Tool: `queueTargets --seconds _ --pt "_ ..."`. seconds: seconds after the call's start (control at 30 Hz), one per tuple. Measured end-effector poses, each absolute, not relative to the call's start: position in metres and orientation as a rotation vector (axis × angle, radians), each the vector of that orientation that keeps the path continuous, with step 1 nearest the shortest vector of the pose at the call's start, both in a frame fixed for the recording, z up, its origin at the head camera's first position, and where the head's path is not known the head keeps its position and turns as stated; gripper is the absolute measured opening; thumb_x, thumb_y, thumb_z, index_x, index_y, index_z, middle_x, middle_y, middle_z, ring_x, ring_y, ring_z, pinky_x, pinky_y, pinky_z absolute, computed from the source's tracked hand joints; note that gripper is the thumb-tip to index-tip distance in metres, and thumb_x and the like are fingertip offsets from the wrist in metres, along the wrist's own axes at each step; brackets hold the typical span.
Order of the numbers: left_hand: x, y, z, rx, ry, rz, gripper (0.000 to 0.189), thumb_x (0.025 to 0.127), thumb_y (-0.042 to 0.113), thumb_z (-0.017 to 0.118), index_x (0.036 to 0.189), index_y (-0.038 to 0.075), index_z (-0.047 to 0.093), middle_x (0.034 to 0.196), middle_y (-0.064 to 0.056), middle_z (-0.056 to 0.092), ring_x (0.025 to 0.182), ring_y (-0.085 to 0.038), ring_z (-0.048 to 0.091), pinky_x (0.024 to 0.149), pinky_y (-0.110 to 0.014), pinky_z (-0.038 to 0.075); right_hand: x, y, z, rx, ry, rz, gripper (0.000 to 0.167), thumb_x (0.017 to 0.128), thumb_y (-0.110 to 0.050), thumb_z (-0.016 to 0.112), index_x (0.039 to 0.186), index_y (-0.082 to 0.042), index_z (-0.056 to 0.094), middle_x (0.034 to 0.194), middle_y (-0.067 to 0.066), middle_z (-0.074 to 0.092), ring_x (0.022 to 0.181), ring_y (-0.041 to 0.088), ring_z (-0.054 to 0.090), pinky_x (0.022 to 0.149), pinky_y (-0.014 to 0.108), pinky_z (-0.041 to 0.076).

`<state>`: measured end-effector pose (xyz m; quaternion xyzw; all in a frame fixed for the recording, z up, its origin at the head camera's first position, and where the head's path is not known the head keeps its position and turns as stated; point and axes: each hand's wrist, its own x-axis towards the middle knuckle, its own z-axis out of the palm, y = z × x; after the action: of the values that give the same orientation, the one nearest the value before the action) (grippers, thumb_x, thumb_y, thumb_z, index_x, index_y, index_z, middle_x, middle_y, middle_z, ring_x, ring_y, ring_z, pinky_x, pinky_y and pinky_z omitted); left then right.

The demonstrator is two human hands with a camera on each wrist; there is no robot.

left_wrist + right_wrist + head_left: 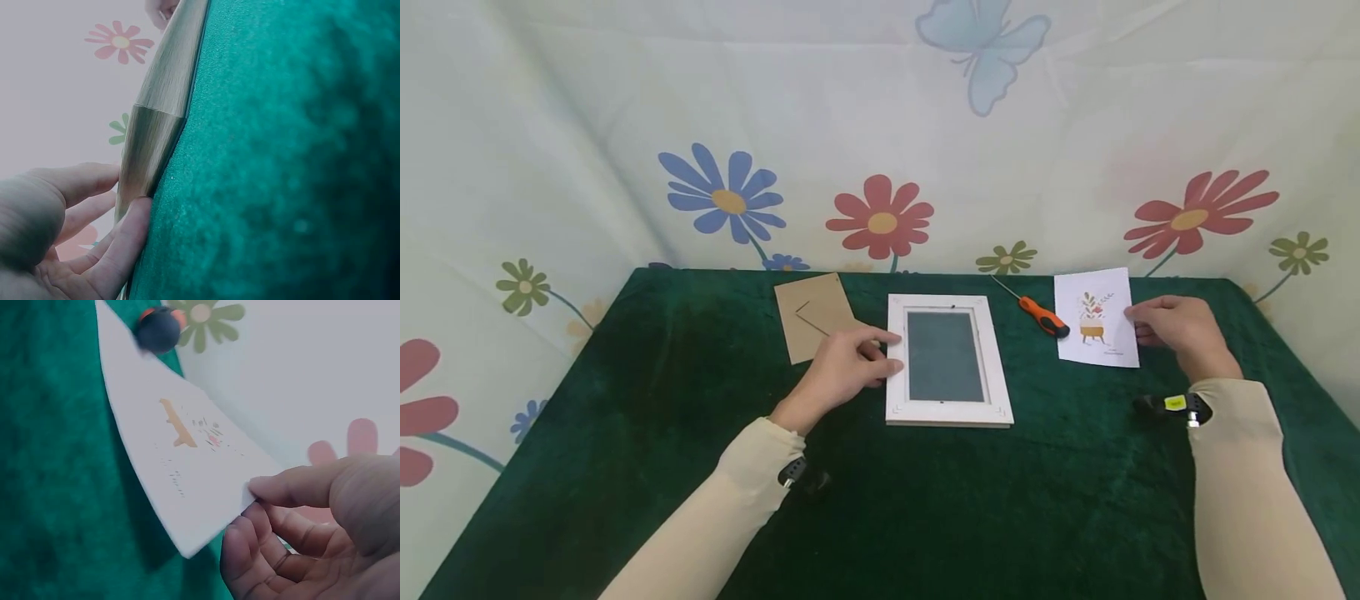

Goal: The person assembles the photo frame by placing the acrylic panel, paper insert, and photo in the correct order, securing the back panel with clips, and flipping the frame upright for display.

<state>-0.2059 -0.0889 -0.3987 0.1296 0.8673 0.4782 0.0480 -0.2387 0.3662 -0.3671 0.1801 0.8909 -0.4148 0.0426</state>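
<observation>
A person in cream sleeves point(1255, 475) works with both hands at a table point(865, 508) covered in dark green cloth. The left hand point(844, 365) pinches the left side of a white picture frame point(955, 412), its thumb and a finger clamped about the outer edge, which shows as wood-toned in the left wrist view. The frame lies flat, midway between the table's left and right edges and nearer the back edge than the front; whether its grey-green middle is glazed cannot be told. The right hand point(1183, 325) pinches the right edge of a white card point(1097, 333) between thumb and fingers, near the table's back right corner. The card, printed with a plant in an orange-yellow planter on legs, is raised from the cloth along the gripped side; whether its far side touches down is unclear. Just left of the card, a screwdriver point(1039, 313) with an orange and black handle lies at a slant, its tip at the table's back edge. To the left of the frame, toward the back left corner, a brown board point(812, 312) marked with a thin, dark bent line lies partly behind the left hand. Behind the table's back edge hangs a pale backdrop point(880, 100) of flowers and a blue butterfly point(985, 42).
</observation>
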Motion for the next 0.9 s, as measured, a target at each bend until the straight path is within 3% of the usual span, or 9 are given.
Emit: queueTargets --seconds 0.17,0.2,0.3,0.4,0.7,0.9 --pt "-0.206 -0.089 -0.399 0.396 2.643 1.46 0.042 0.093 0.012 0.084 0.134 0.01 0.073 0.099 -0.007 0.068 0.081 -0.021 0.072 0.078 -0.032 0.063 -0.235 0.366 -0.354 0.544 2.761 -1.274 0.074 0.107 -0.05 0.055 0.151 0.009 0.047 0.142 0.03 0.055 0.101 0.027 0.068 0.1 0.045 0.056" --pt "-0.206 -0.089 -0.399 0.393 2.642 1.461 0.042 0.094 0.013 0.084 0.134 0.01 0.073 0.099 -0.007 0.068 0.081 -0.021 0.071 0.078 -0.032 0.063 -0.235 0.365 -0.351 0.541 2.761 -1.276 0.075 0.107 -0.051 0.055 0.152 0.009 0.047 0.142 0.03 0.055 0.101 0.026 0.068 0.101 0.045 0.055" --pt "-0.205 -0.089 -0.399 0.389 2.642 1.457 0.042 0.094 0.013 0.084 0.134 0.01 0.073 0.1 -0.007 0.068 0.082 -0.021 0.072 0.078 -0.032 0.063 -0.232 0.364 -0.342 0.536 2.763 -1.301 0.077 0.106 -0.053 0.055 0.153 0.008 0.046 0.145 0.03 0.053 0.106 0.03 0.067 0.109 0.062 0.046" --pt "-0.205 -0.089 -0.398 0.386 2.643 1.455 0.042 0.094 0.013 0.084 0.135 0.01 0.073 0.1 -0.007 0.068 0.081 -0.021 0.072 0.078 -0.032 0.063 -0.228 0.362 -0.331 0.498 2.773 -1.321 0.078 0.106 -0.054 0.055 0.153 0.007 0.045 0.146 0.031 0.051 0.106 0.031 0.067 0.109 0.069 0.043" --pt "-0.205 -0.09 -0.396 0.378 2.652 1.438 0.043 0.094 0.014 0.084 0.135 0.011 0.073 0.1 -0.008 0.069 0.079 -0.02 0.072 0.078 -0.031 0.063 -0.218 0.348 -0.303 0.399 2.881 -1.286 0.081 0.104 -0.059 0.056 0.152 0.005 0.047 0.146 0.033 0.054 0.086 0.01 0.067 0.102 0.073 0.046" --pt "-0.204 -0.089 -0.394 0.391 2.655 1.431 0.043 0.094 0.014 0.084 0.135 0.011 0.073 0.1 -0.008 0.069 0.079 -0.021 0.072 0.077 -0.031 0.063 -0.212 0.335 -0.293 0.306 2.924 -1.255 0.078 0.103 -0.056 0.059 0.151 0.005 0.051 0.145 0.032 0.056 0.079 0.0 0.066 0.099 0.065 0.051"
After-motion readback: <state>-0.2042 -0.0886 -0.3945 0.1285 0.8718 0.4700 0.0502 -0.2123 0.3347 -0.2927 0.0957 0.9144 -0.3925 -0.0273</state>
